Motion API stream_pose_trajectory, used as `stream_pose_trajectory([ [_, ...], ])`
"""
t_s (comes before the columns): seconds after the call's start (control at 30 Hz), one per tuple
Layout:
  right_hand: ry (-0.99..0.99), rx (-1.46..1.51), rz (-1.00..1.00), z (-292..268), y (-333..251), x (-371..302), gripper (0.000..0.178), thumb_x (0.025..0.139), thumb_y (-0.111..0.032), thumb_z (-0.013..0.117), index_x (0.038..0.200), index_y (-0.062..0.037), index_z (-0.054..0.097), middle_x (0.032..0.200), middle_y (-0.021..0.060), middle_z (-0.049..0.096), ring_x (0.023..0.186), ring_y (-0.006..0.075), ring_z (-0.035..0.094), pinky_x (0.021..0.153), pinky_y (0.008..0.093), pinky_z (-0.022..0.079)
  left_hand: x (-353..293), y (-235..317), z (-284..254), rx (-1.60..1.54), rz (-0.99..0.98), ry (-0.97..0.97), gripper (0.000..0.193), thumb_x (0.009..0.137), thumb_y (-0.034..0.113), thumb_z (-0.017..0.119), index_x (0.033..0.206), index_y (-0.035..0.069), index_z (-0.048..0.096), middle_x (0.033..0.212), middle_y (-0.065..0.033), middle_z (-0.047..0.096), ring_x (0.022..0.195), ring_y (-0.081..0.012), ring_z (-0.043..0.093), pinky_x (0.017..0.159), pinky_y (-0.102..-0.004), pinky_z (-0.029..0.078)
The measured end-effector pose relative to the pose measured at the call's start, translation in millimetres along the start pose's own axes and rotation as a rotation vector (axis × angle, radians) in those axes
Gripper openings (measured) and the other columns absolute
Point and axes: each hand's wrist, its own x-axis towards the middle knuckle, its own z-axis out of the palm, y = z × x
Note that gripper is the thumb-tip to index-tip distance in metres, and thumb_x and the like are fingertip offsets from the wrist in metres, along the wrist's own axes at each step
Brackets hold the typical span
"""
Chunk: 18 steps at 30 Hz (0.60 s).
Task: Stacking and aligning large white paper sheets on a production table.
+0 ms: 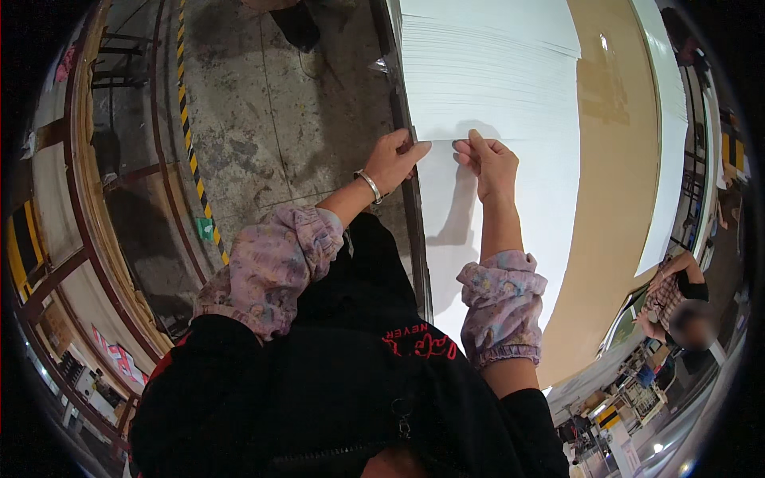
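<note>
White paper sheets lie overlapped in a fanned row along the table, their edges showing as fine lines across the far part. My left hand, with a silver bangle at the wrist, is at the table's left edge. Its thumb lies on the near white sheet and its fingers are bent around the sheet's left side, partly hidden. Farther right, my right hand pinches that sheet's far edge between thumb and fingers. Both forearms wear patterned purple sleeve covers.
Brown board runs along the right of the paper, with more white sheets beyond it. Left of the table is a concrete floor with a yellow-black stripe and a rack. Another person is at the far right.
</note>
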Motion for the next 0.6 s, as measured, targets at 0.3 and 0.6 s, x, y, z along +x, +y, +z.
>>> stream_pose_trajectory([
  [0.3,-0.011,0.021,0.004,5,4,-2,0.021,0.082,-0.013,0.066,0.08,0.0063,0.058,0.075,0.015,0.064,0.059,0.016,0.061,0.056,0.0236,0.052,-2,-6,-4,-0.055,-0.014,0.024,0.023,0.085,0.021,0.06,0.077,-0.001,0.056,0.059,-0.0028,0.055,0.047,-0.0077,0.052,0.041,-0.0235,0.042],
  [0.6,-0.031,0.064,-0.007,2,2,-4,0.021,0.082,-0.012,0.064,0.077,0.0065,0.057,0.072,0.0146,0.063,0.06,0.0175,0.063,0.055,0.0254,0.054,2,-12,-2,0.028,0.014,0.043,0.026,0.085,0.017,0.057,0.068,0.0,0.047,0.057,-0.0021,0.05,0.045,-0.0087,0.05,0.04,-0.0246,0.041],
])
